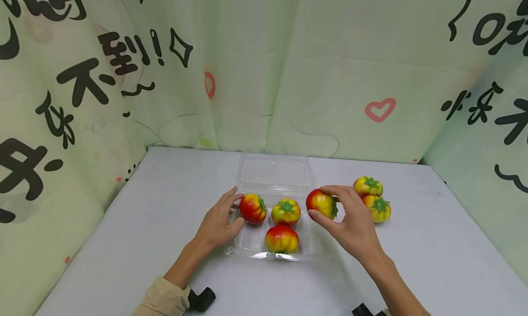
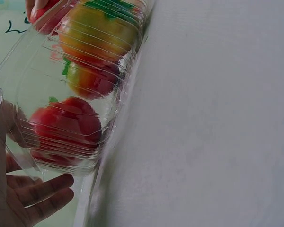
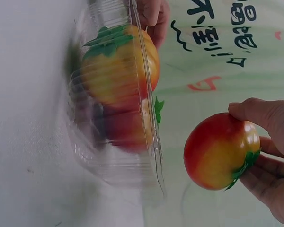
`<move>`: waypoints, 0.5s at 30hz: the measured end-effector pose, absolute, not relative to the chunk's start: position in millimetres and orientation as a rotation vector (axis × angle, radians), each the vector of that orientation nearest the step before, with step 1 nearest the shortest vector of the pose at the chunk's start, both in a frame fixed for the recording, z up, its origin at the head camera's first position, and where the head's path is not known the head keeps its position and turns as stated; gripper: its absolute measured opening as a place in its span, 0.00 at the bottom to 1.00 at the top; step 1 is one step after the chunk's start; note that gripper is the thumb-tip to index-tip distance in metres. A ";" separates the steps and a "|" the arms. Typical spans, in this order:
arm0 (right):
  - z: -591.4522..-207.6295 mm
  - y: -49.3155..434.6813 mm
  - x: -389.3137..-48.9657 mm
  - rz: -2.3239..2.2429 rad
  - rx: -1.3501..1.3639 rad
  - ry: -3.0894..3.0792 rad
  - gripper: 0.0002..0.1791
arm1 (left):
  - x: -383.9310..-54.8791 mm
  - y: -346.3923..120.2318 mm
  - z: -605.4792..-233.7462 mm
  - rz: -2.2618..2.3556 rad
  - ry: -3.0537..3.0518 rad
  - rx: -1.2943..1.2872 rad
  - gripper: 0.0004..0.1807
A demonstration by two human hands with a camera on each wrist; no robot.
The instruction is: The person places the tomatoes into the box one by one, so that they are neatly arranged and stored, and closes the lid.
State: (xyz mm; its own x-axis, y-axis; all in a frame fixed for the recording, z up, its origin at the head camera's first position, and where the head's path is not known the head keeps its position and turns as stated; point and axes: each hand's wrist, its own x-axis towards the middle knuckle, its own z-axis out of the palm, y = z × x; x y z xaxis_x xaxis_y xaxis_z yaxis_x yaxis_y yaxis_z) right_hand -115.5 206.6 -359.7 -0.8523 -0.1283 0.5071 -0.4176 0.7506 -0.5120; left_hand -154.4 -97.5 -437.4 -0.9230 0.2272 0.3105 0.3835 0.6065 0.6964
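My right hand (image 1: 350, 219) pinches a red and yellow tomato (image 1: 319, 203) between thumb and fingers, its green leafy top turned to the right. In the right wrist view this tomato (image 3: 220, 152) is held off the table, apart from the clear plastic box (image 3: 154, 175). Three more tomatoes lie in the box: a left one (image 1: 253, 209), a middle one (image 1: 286, 212) and a near one (image 1: 282, 239). My left hand (image 1: 220, 222) is at the box's left edge beside the left tomato, and several of its fingers (image 2: 49, 191) extend loosely outside the wall.
Two yellowish tomatoes, a far one (image 1: 368, 186) and a nearer one (image 1: 377, 208), lie on the white table (image 1: 429, 242) beyond my right hand. The box's lid (image 1: 274, 171) is folded back, away from me. A printed curtain (image 1: 330, 77) hangs behind the table and along both sides.
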 end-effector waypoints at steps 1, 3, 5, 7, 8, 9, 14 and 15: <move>-359.4 204.3 -115.6 0.887 0.414 -2.512 0.29 | -154.4 -97.6 -437.5 -1.214 -2.641 -0.508 0.31; -358.6 199.8 -115.9 0.895 0.417 -2.530 0.29 | -154.2 -97.6 -437.7 -1.218 -2.639 -0.508 0.32; -357.9 195.4 -116.3 0.907 0.429 -2.541 0.29 | -154.0 -97.7 -438.0 -1.221 -2.634 -0.508 0.32; -357.6 191.0 -116.8 0.932 0.443 -2.544 0.29 | -153.7 -97.8 -438.3 -1.217 -2.629 -0.509 0.32; -357.5 188.9 -117.2 0.940 0.451 -2.544 0.29 | -153.6 -97.8 -438.3 -1.215 -2.630 -0.507 0.32; -357.5 186.9 -117.5 0.947 0.459 -2.543 0.29 | -153.5 -97.9 -438.2 -1.216 -2.630 -0.506 0.32; -357.8 177.9 -118.8 0.973 0.493 -2.548 0.28 | -153.1 -97.8 -437.3 -1.212 -2.641 -0.502 0.32; -357.8 176.4 -118.9 0.977 0.502 -2.549 0.28 | -153.1 -97.8 -437.0 -1.215 -2.641 -0.502 0.32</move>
State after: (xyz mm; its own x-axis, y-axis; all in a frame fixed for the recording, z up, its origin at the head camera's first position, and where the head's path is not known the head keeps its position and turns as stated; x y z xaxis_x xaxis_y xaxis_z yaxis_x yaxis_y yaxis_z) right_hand -118.9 176.4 -357.8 -0.8706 -0.1949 0.4518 -0.4469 0.6973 -0.5604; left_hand -153.1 -97.8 -437.0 -0.9244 0.2236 0.3090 0.3801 0.6065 0.6984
